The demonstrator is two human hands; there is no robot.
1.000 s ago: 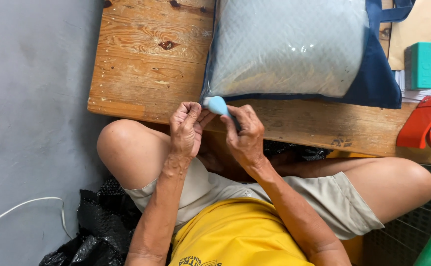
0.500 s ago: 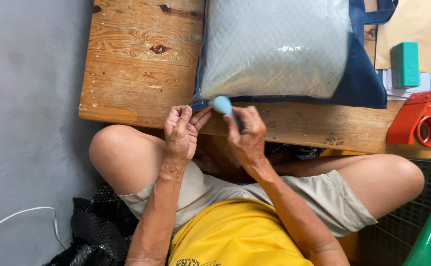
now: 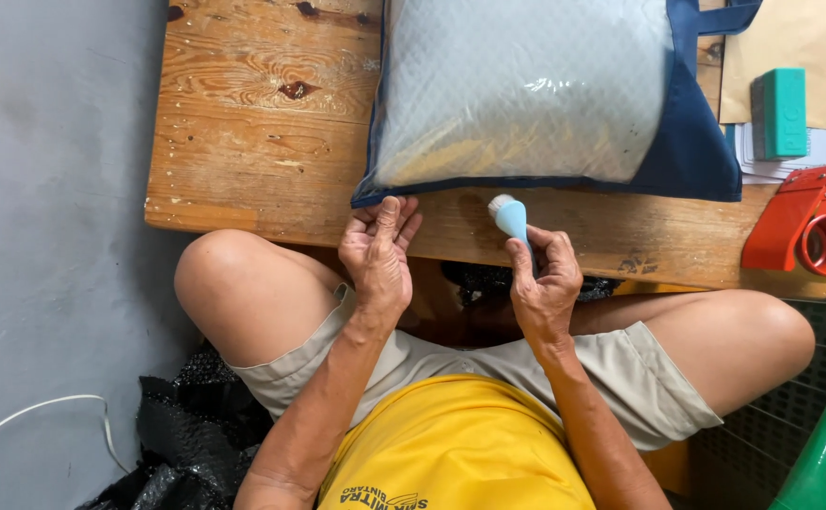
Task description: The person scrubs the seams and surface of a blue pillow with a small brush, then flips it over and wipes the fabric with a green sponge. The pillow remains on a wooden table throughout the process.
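The right hand (image 3: 545,283) hides the light-blue tool's (image 3: 510,217) handle.

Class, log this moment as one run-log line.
left hand: fingertips on bag corner | right hand: holds blue tool, beside bag | surface: wooden table

There is one view only, from a camera worn on the person's head, looking almost straight down. It sits close: the yellow shirt (image 3: 451,444) fills the bottom edge, both bare knees spread to either side, and the wooden tabletop (image 3: 262,113) crosses the upper half, running out of the top edge. Left of the tabletop the grey floor (image 3: 54,189) shows. The left hand (image 3: 377,247) and right hand (image 3: 545,283) lie at the tabletop's near edge, mid-frame.
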